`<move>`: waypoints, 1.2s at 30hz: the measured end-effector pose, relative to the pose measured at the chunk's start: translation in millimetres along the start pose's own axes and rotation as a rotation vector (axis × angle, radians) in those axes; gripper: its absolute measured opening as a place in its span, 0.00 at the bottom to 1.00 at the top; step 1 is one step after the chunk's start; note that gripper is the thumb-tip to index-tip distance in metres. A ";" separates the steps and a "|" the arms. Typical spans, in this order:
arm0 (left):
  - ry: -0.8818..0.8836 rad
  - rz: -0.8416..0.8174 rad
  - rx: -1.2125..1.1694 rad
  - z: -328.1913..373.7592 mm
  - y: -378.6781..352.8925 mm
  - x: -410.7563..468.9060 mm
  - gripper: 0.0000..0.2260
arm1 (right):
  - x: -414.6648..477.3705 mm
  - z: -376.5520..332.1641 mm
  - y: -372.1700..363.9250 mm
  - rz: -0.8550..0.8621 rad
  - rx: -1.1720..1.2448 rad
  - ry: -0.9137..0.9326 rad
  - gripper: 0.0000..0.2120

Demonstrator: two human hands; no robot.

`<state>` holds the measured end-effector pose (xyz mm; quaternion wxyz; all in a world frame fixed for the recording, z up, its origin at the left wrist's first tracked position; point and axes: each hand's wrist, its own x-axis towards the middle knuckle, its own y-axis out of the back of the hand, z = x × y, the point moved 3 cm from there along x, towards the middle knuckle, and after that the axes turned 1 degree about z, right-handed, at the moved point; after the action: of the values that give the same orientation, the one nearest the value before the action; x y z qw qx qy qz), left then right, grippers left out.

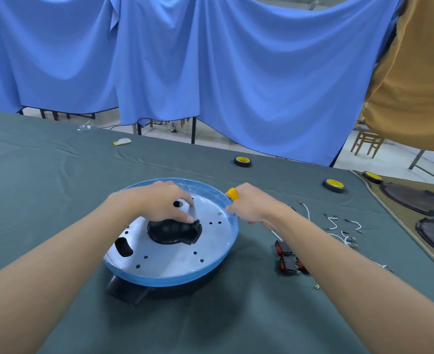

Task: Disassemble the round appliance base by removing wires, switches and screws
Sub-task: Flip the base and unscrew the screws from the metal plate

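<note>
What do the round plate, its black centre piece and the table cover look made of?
The plate looks like dull silver metal, maybe aluminium: punched holes. The centre piece: black plastic or rubber, slight sheen. The table cover: grey-green cloth, creased.

left hand [159, 203] rests on the round base [175, 277]; right hand [254, 205] grips a yellow-handled screwdriver [232, 193] at its rim.

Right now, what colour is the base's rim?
The rim is blue, clearest in the head view.
</note>
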<state>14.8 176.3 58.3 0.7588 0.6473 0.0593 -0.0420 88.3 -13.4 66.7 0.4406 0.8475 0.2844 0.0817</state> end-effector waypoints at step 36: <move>0.023 0.118 -0.344 -26.0 -11.0 3.2 0.06 | 7.5 -7.4 -5.1 0.039 -0.057 -0.002 0.16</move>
<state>15.4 200.3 43.1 0.8586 0.5109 0.0362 0.0205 89.5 -1.8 66.3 0.4630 0.8401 0.2652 0.0974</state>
